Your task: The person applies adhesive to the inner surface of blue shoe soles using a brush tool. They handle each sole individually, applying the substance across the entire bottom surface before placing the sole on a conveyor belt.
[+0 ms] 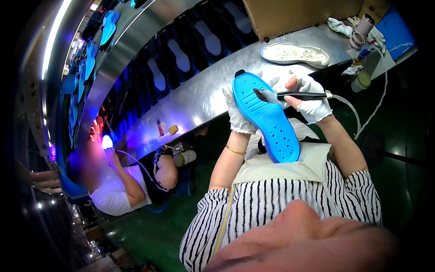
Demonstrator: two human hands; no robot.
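In a white glove, my left hand (pixel 239 115) is closed on the left edge of a blue shoe sole (pixel 267 115). The sole is tilted over my lap, its heel with small holes toward me, its toe showing a black tip. My right hand (pixel 315 109), in a white glove with bare fingertips, grips a brush (pixel 301 95) by its black handle. The brush's dark bristles touch or hover just over the sole's forefoot; I cannot tell which. A pale tube (pixel 351 108) runs from the handle's end. Beyond my hands, a white shoe sole (pixel 294 55) lies on the metal bench (pixel 195 97).
Dark trays with grey insoles (pixel 179 55) line the bench's far side, and blue soles (pixel 108 29) stand farther left. A cardboard box (pixel 294 18) is at the back. Cups (pixel 365 25) and a lidded container (pixel 361 82) stand right. A co-worker (pixel 120 188) sits left.
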